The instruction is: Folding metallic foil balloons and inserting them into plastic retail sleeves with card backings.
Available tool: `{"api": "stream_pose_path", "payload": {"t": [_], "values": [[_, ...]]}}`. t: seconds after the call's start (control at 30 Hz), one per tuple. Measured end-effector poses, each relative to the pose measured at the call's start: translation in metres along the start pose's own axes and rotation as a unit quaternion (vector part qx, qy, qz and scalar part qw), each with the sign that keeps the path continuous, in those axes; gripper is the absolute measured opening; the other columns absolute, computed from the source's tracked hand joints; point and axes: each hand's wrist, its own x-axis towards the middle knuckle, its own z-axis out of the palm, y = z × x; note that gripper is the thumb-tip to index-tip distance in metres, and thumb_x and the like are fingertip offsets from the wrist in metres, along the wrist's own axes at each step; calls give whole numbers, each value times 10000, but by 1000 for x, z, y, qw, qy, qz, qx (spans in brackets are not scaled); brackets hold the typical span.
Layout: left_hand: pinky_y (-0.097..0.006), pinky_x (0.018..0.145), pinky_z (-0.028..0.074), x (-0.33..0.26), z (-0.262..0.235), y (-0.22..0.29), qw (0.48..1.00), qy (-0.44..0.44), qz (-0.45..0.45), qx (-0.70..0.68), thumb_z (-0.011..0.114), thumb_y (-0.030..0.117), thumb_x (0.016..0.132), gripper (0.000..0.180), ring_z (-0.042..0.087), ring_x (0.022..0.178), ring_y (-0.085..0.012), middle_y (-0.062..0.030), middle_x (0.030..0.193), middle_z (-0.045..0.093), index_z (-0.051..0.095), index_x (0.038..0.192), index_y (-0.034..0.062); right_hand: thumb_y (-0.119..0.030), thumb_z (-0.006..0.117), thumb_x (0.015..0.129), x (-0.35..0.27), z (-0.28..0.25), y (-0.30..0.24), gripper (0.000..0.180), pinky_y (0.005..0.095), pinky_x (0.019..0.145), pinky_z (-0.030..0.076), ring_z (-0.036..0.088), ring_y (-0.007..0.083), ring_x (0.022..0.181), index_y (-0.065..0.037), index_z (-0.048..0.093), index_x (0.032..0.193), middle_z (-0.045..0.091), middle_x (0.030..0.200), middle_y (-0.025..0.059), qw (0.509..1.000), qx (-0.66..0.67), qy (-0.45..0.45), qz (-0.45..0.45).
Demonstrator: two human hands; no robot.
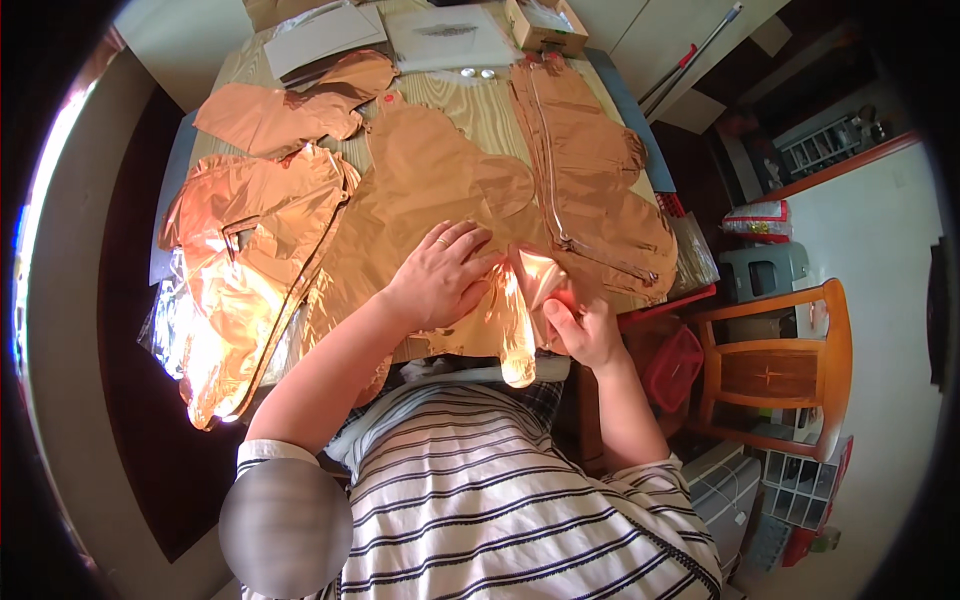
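Left hand [440, 275]: lying palm-down, fingers spread, ring showing. Right hand [585, 330]: pinching with fingers curled, forearm rising from below.

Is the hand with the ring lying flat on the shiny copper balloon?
Yes, the left hand, with a ring on one finger, lies palm down on the flat copper foil balloon on the wooden table.

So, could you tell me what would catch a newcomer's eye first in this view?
Shiny copper foil balloons lie flat across the wooden table, glaring brightest at the left. At the near edge, the left hand presses one flat while the right hand pinches its corner. A wooden chair stands at the right.
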Motion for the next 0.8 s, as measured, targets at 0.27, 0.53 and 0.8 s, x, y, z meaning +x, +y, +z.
{"api": "stream_pose_path", "payload": {"t": [0.27, 0.53, 0.8], "values": [[-501, 1169, 325, 0, -1, -5, 999, -8, 23, 21, 665, 275, 858, 570, 433, 1380, -340, -140, 1432, 500, 567, 1398, 120, -717, 436, 971, 7, 1, -9, 870, 446, 1182, 285, 567, 260, 1299, 37, 572, 1383, 599, 1421, 163, 952, 239, -192, -7], [-484, 1228, 252, -2, -7, -10, 997, -61, 37, 34, 732, 373, 723, 831, 355, 1443, -329, -140, 1500, 428, 474, 1470, 115, -189, 634, 974, 1, 1, 20, 252, 541, 1152, 331, 655, 319, 1113, -31, 708, 1155, 721, 1138, 145, 989, -121, 69, -45], [-497, 1227, 247, 0, -7, -10, 995, -87, 27, 45, 746, 359, 701, 864, 335, 1455, -336, -135, 1530, 404, 473, 1484, 115, -322, 586, 997, 6, 27, 18, 455, 598, 1181, 250, 451, 390, 1372, -26, 611, 1342, 557, 1432, 165, 938, -328, -72, -86]]}}
